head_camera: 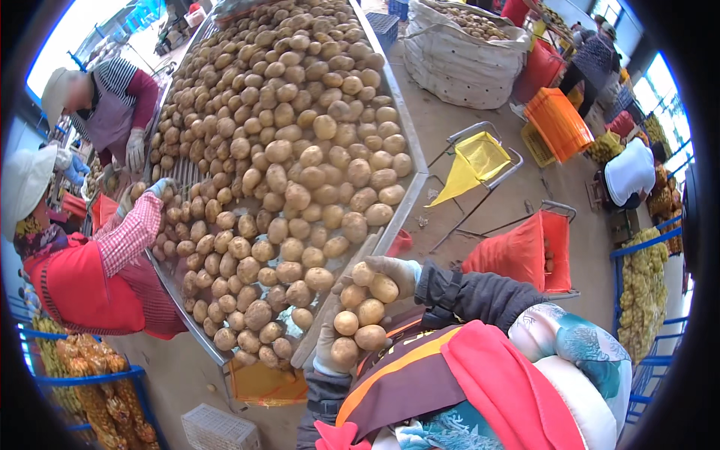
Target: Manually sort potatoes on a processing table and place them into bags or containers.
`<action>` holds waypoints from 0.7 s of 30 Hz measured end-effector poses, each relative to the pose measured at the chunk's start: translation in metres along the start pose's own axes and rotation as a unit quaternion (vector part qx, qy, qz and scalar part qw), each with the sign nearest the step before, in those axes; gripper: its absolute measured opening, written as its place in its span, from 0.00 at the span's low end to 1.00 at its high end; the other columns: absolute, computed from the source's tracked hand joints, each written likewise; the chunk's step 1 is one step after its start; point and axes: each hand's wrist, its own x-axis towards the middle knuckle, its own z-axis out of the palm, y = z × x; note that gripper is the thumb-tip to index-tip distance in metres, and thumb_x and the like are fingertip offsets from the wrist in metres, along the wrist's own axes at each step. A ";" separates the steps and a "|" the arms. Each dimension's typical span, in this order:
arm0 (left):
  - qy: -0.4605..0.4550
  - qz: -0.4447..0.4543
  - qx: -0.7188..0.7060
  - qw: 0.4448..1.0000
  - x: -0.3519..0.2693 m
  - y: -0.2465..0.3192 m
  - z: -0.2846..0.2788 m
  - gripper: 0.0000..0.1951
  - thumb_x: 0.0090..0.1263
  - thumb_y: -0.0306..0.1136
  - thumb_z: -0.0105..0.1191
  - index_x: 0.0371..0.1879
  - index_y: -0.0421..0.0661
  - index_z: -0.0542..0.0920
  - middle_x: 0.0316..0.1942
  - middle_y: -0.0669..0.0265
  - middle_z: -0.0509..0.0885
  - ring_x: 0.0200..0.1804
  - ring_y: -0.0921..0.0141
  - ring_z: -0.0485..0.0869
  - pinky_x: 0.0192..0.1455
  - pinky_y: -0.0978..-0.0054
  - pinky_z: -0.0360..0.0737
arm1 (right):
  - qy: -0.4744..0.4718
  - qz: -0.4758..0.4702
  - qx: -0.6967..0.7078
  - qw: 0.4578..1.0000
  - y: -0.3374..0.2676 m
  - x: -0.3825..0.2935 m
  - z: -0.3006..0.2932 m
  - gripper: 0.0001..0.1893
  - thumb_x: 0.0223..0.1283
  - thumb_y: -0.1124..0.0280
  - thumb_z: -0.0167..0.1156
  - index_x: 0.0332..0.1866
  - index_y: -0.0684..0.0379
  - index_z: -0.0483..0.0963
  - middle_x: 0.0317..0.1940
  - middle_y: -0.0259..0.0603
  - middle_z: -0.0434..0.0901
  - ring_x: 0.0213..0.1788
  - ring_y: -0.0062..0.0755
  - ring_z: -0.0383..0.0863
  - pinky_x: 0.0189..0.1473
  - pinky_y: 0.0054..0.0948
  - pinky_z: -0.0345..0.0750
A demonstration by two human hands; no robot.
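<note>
Between my gloved left hand and gloved right hand I hold a cluster of several potatoes close to my apron. My left hand cups them from below and the side. At the upper end of the cluster, my right hand curls its fingers around the potatoes there. Part of each hand's fingers is hidden behind them. Just beyond the hands runs the worn wooden edge board of a metal-rimmed sorting table. Many loose potatoes cover its surface, piled thicker towards the far end.
Two gloved co-workers stand along the left side. To the right are a yellow mesh bag and a red bag on metal stands. A large white sack stands farther back. A grey crate sits below the table.
</note>
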 end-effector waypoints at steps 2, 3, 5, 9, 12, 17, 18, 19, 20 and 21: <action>0.004 -0.014 0.004 1.000 0.015 -0.013 0.007 0.25 0.66 0.50 0.43 0.57 0.48 0.66 0.53 0.57 0.71 0.52 0.55 0.73 0.49 0.52 0.76 | -0.005 -0.029 -0.005 1.000 -0.002 -0.019 -0.011 0.26 0.60 0.50 0.48 0.55 0.60 0.66 0.54 0.44 0.69 0.58 0.34 0.67 0.61 0.36 0.64; 0.005 -0.027 0.007 1.000 0.024 -0.020 0.010 0.24 0.66 0.49 0.43 0.56 0.48 0.66 0.53 0.57 0.71 0.52 0.55 0.73 0.49 0.53 0.76 | -0.007 -0.045 -0.004 0.999 -0.001 -0.030 -0.018 0.26 0.59 0.50 0.49 0.55 0.60 0.66 0.54 0.44 0.70 0.57 0.34 0.67 0.61 0.36 0.65; 0.044 -0.026 0.063 0.997 0.027 -0.035 0.021 0.25 0.66 0.51 0.42 0.57 0.47 0.66 0.52 0.55 0.71 0.52 0.55 0.73 0.50 0.55 0.75 | -0.012 -0.044 0.068 0.997 0.004 -0.048 -0.021 0.27 0.57 0.50 0.52 0.54 0.61 0.66 0.52 0.45 0.71 0.57 0.37 0.68 0.61 0.37 0.64; 0.052 -0.107 0.066 0.991 0.042 -0.060 0.008 0.30 0.63 0.59 0.41 0.58 0.49 0.66 0.53 0.55 0.72 0.52 0.54 0.73 0.53 0.51 0.72 | -0.012 -0.152 0.104 0.983 0.020 -0.090 -0.021 0.21 0.54 0.51 0.56 0.44 0.57 0.70 0.42 0.39 0.73 0.49 0.32 0.70 0.56 0.34 0.66; 0.075 -0.145 0.057 0.985 0.060 -0.082 0.017 0.30 0.63 0.59 0.40 0.58 0.50 0.66 0.53 0.57 0.73 0.51 0.54 0.74 0.53 0.51 0.71 | 0.022 -0.208 0.130 0.969 0.032 -0.115 -0.040 0.19 0.54 0.51 0.56 0.36 0.58 0.71 0.41 0.38 0.72 0.49 0.30 0.70 0.57 0.33 0.66; 0.063 -0.222 0.144 0.962 0.103 -0.117 0.041 0.29 0.64 0.58 0.39 0.57 0.49 0.67 0.54 0.58 0.72 0.50 0.56 0.75 0.53 0.52 0.73 | 0.035 -0.320 0.158 0.934 0.042 -0.176 -0.064 0.19 0.57 0.51 0.54 0.39 0.59 0.70 0.44 0.40 0.72 0.51 0.31 0.70 0.59 0.32 0.65; 0.056 -0.231 0.182 0.954 0.113 -0.118 0.038 0.29 0.65 0.58 0.37 0.56 0.48 0.67 0.53 0.57 0.72 0.50 0.56 0.75 0.53 0.51 0.72 | 0.028 -0.345 0.157 0.925 0.043 -0.180 -0.072 0.19 0.57 0.51 0.54 0.40 0.59 0.70 0.44 0.40 0.73 0.51 0.32 0.71 0.59 0.32 0.65; 0.056 -0.271 0.194 0.941 0.122 -0.122 0.041 0.29 0.65 0.58 0.37 0.57 0.48 0.67 0.53 0.57 0.72 0.51 0.56 0.74 0.53 0.51 0.71 | 0.039 -0.355 0.173 0.918 0.048 -0.189 -0.076 0.22 0.56 0.50 0.54 0.44 0.61 0.70 0.46 0.41 0.73 0.51 0.33 0.71 0.58 0.34 0.66; 0.057 -0.311 0.205 0.926 0.131 -0.128 0.045 0.30 0.65 0.58 0.37 0.57 0.48 0.66 0.53 0.57 0.72 0.51 0.56 0.74 0.53 0.51 0.71 | 0.049 -0.366 0.190 0.910 0.054 -0.200 -0.080 0.25 0.56 0.49 0.54 0.48 0.62 0.69 0.48 0.43 0.73 0.52 0.34 0.72 0.57 0.35 0.68; 0.059 -0.346 0.215 0.911 0.137 -0.131 0.045 0.30 0.65 0.58 0.37 0.57 0.48 0.66 0.53 0.56 0.72 0.52 0.56 0.74 0.53 0.50 0.70 | 0.049 -0.386 0.202 0.899 0.060 -0.206 -0.084 0.25 0.55 0.50 0.54 0.48 0.62 0.69 0.49 0.43 0.73 0.52 0.35 0.72 0.57 0.35 0.68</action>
